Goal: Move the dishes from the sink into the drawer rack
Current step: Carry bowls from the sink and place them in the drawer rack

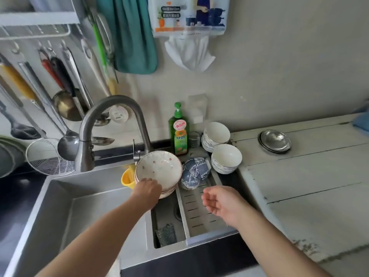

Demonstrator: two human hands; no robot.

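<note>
A stack of white bowls with pink dots (pixel 159 168) stands tilted at the back of the steel sink (pixel 83 198), under the faucet. My left hand (pixel 146 189) grips the stack's near rim. Two blue patterned bowls (pixel 194 172) lie upside down on the slotted drain tray (pixel 201 214) to the right. My right hand (pixel 221 202) hovers open above that tray, holding nothing. Two stacks of white bowls, the nearer stack (pixel 226 157) and the farther stack (pixel 215 135), rest at the sink's back right corner. No drawer rack is in view.
A curved faucet (pixel 111 124) arches over the sink. A green dish soap bottle (pixel 178 130) stands behind the bowls and a yellow cup (pixel 127 177) hangs beside them. Steel dishes (pixel 274 141) sit on the white counter (pixel 309 176). Utensils hang on the left wall. A scrub cloth (pixel 165 234) lies in the sink.
</note>
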